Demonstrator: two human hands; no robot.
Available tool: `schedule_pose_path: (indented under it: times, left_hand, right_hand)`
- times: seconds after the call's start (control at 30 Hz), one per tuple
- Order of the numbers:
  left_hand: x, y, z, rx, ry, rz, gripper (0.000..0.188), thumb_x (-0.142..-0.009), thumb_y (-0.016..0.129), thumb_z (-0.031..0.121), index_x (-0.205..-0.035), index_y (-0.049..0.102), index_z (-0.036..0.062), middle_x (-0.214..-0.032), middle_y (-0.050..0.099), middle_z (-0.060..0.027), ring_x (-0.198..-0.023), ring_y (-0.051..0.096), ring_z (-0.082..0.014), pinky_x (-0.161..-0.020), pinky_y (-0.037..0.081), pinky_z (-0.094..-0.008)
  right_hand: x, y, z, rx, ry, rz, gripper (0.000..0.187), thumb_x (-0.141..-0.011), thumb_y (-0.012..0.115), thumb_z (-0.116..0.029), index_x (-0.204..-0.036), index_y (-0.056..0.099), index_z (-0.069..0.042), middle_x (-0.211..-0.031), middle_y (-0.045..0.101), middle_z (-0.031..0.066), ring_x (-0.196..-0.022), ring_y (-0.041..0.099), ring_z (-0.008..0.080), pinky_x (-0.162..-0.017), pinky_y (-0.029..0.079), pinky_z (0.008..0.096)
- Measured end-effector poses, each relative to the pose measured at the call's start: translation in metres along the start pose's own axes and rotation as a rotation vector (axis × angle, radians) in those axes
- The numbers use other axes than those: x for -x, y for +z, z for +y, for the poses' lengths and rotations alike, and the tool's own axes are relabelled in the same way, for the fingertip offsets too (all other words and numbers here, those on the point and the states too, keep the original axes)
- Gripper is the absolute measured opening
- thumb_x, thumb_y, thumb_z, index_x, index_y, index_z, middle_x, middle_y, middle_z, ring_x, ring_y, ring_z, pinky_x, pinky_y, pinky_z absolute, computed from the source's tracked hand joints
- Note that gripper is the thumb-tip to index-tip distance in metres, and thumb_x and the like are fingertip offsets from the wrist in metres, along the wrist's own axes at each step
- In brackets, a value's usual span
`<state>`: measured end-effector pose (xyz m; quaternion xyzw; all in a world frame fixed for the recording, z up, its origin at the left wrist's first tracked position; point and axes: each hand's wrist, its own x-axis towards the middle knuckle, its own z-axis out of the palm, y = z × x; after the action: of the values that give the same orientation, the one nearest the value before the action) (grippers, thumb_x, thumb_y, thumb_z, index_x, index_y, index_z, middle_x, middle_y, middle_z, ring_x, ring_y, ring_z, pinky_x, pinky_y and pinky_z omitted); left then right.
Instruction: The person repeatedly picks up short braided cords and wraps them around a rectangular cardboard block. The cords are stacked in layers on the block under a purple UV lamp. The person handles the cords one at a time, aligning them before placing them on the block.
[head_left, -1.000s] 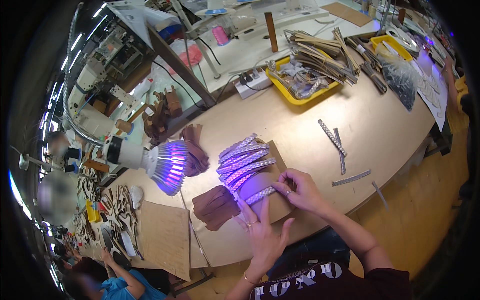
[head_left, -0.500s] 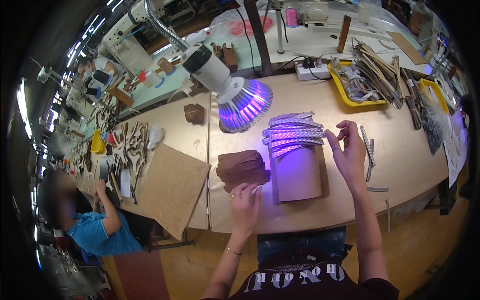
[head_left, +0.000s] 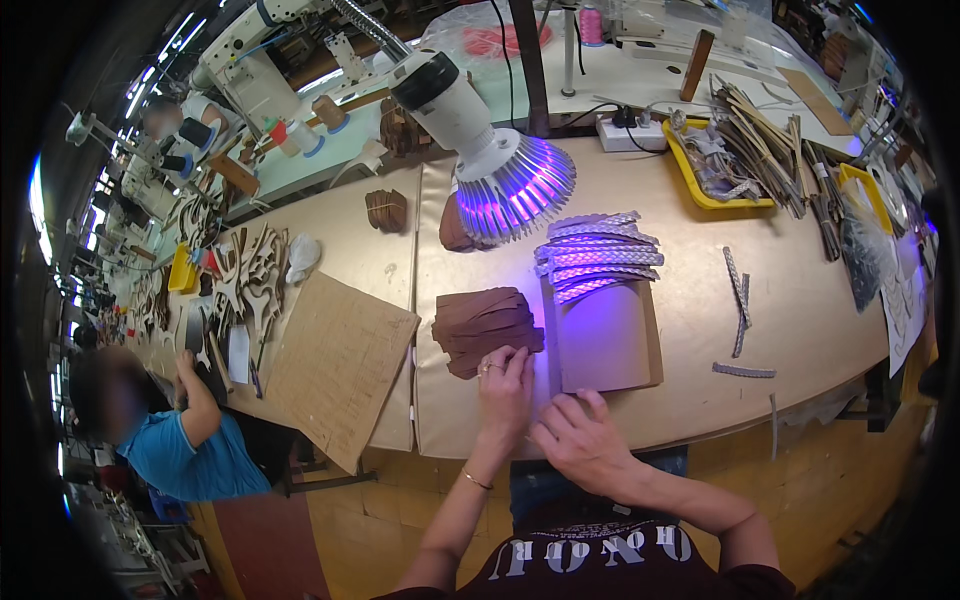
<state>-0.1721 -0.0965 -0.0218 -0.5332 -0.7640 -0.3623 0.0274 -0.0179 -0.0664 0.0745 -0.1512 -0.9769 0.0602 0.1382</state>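
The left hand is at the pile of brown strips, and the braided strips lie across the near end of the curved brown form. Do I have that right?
Not quite: the head view shows the braided strips across the far end of the curved brown form. The left hand is at the pile of brown strips.

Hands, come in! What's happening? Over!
Left hand at brown strips. Right hand at curved board, near edge. Braided strips across its far end. Lamp hanging nearby.
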Motion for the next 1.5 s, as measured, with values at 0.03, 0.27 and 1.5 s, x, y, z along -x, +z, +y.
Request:
schedule_pose_path:
  times: [0.03, 0.27, 1.5]
  left_hand:
    - [-0.002, 0.0, -0.001, 0.027, 0.007, 0.014, 0.019, -0.084, 0.069, 0.009, -0.102, 0.069, 0.0001, -0.095, 0.061, -0.0134, -0.09, 0.058, -0.0313, -0.081, 0.047, -0.043]
    - [-0.01, -0.003, -0.019, 0.124, -0.01, -0.116, 0.025, -0.083, 0.069, 0.004, -0.108, 0.07, 0.0044, -0.092, 0.061, -0.0121, -0.085, 0.059, -0.0295, -0.072, 0.05, -0.039]
    - [-0.035, -0.052, 0.108, 0.966, -0.391, 0.176, 0.035, -0.086, 0.062, -0.01, -0.117, 0.049, -0.001, -0.094, 0.066, -0.0119, -0.077, 0.064, -0.0126, -0.064, 0.053, -0.0246]
  right_hand:
    - [-0.002, 0.002, -0.001, 0.01, -0.016, -0.01, 0.016, -0.077, 0.06, -0.017, -0.09, 0.062, -0.009, -0.1, 0.06, 0.0084, -0.108, 0.054, 0.0231, -0.1, 0.034, 0.0428]
    - [-0.012, 0.007, -0.006, 0.178, 0.013, -0.226, 0.022, -0.078, 0.059, -0.016, -0.093, 0.061, -0.001, -0.112, 0.059, 0.0196, -0.117, 0.049, 0.0328, -0.106, 0.03, 0.047]
    - [0.027, -0.055, 0.081, -1.293, 0.626, 0.202, 0.024, -0.092, 0.069, -0.026, -0.085, 0.068, -0.003, -0.057, 0.052, 0.0001, -0.061, 0.053, 0.0039, -0.054, 0.039, 0.0257]
